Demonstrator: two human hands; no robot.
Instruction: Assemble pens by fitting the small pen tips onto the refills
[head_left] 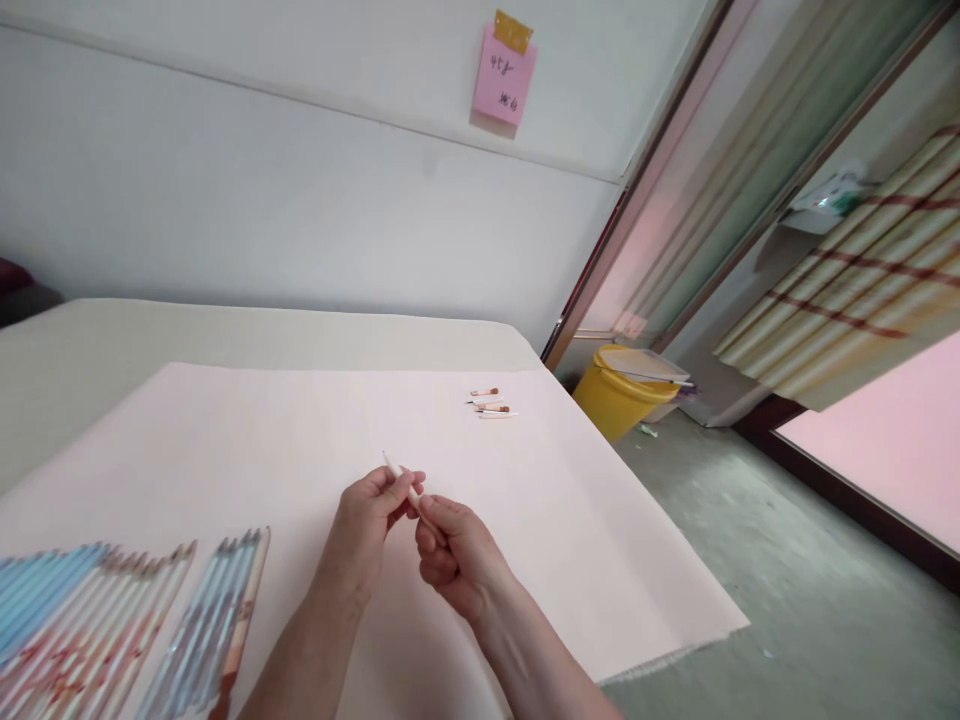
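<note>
Pale pen [394, 467], just one, held by left hand [369, 515] and right hand [463, 560].

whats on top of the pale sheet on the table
Rows of pens lie on the pale sheet at left, small slim pieces farther back. Anything beneath the left hand, right hand and forearms is covered, so cannot be seen.
</note>
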